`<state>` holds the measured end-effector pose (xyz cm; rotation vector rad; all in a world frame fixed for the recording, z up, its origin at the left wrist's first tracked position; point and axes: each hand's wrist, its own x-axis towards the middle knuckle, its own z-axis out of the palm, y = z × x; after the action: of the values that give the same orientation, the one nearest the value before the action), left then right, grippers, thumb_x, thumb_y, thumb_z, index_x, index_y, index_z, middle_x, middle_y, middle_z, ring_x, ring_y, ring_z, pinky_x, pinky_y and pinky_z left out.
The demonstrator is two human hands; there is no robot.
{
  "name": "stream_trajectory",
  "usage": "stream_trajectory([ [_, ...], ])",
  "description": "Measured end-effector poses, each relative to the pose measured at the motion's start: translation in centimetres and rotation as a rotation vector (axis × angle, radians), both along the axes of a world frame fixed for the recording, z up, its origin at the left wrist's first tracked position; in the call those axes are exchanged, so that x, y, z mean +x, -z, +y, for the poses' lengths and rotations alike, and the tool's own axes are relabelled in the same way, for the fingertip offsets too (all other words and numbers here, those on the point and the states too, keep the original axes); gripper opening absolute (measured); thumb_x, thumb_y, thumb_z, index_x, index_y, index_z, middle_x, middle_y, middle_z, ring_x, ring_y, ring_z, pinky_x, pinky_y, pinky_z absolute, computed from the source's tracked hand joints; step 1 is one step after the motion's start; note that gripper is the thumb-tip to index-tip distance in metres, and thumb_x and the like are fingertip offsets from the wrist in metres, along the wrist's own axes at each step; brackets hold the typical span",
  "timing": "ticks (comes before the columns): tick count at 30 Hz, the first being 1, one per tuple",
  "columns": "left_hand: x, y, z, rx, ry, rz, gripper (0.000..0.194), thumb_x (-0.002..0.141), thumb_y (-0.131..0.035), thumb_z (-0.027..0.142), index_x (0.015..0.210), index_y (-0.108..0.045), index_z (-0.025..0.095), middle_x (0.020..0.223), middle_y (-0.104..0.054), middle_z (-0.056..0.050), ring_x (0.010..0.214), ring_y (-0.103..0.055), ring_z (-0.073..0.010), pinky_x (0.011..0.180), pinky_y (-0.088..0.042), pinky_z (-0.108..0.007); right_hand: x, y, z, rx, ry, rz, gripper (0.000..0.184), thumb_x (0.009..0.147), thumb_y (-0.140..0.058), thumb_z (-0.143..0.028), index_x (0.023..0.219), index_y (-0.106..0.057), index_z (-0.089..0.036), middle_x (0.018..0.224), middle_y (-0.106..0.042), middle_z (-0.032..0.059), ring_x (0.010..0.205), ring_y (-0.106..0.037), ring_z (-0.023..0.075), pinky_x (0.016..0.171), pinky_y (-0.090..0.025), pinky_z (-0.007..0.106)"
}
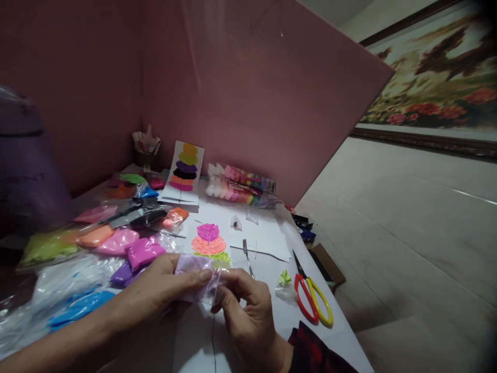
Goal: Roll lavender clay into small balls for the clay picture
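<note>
Between my two hands is a small clear bag of light purple clay (191,265). My left hand (166,285) holds its left side, the thumb lying across the top. My right hand (246,305) pinches the clear plastic at the bag's right end between thumb and fingers. Just beyond it, on white paper, lies a layered clay picture (208,241) in magenta, coral and lime; the bag and hands hide its lower part. A small fork (247,256) and a toothpick (256,249) lie to its right.
Red-and-yellow-handled scissors (312,298) and an opened bag of green clay (285,280) lie at right. Many coloured clay bags (116,241) crowd the left. A layered sample card (182,171) leans at the back beside packed clay (240,186). A large purple bottle (31,166) stands far left.
</note>
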<state>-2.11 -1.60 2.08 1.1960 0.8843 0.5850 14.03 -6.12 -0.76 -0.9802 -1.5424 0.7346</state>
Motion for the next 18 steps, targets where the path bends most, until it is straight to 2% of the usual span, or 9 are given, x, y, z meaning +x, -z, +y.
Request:
stream_trajectory([
  [6, 0.30, 0.02, -0.19, -0.055, -0.046, -0.048, 0.042, 0.063, -0.072, 0.055, 0.063, -0.056, 0.016, 0.049, -0.040, 0.006, 0.044, -0.028, -0.0079, 0.044, -0.017, -0.022, -0.02, -0.06, -0.11, -0.093, -0.015, 0.010, 0.013, 0.088, -0.054, -0.026, 0.084, -0.057, -0.015, 0.050, -0.051, -0.0038, 0.041, -0.048, 0.0077, 0.041, -0.037, 0.017],
  [13, -0.13, 0.19, 0.26, -0.083, -0.072, -0.053, 0.047, 0.063, -0.069, 0.061, 0.060, -0.051, 0.018, 0.043, -0.038, 0.007, 0.040, -0.025, -0.0071, 0.042, -0.013, -0.023, 0.16, 0.26, -0.11, -0.079, 0.072, 0.091, 0.017, 0.091, -0.053, -0.032, 0.090, -0.055, -0.016, 0.051, -0.052, -0.0047, 0.041, -0.046, 0.0064, 0.041, -0.034, 0.016],
  [18, -0.33, 0.11, 0.36, -0.049, -0.066, -0.041, 0.047, 0.065, -0.067, 0.062, 0.061, -0.052, 0.017, 0.043, -0.039, 0.006, 0.040, -0.027, -0.0076, 0.042, -0.013, -0.023, 0.10, 0.29, -0.10, -0.084, 0.080, 0.082, 0.017, 0.088, -0.056, -0.031, 0.095, -0.060, -0.016, 0.052, -0.055, -0.0030, 0.043, -0.050, 0.0090, 0.043, -0.040, 0.019],
])
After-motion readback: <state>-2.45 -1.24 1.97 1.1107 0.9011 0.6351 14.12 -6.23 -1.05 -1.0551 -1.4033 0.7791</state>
